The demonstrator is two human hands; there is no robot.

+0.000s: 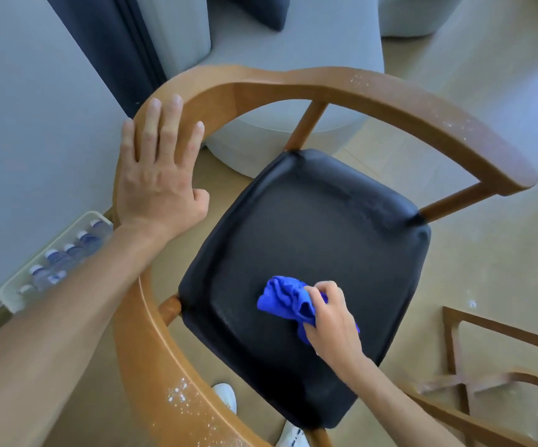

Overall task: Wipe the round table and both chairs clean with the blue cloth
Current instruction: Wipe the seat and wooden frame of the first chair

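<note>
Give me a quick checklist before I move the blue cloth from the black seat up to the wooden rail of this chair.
1. Grip on the crumpled blue cloth: the right hand pinches it against the seat. Ok.
2. Chair steadied: the left hand rests flat on the curved wooden back rail. Ok.
3. Black padded seat clean: faint smears near the front edge. Cannot tell.
4. Rail clean: white specks at the right armrest end and on the left armrest near the camera. Not ok.
5. Floor around the chair: white specks to the right. Not ok.
</note>
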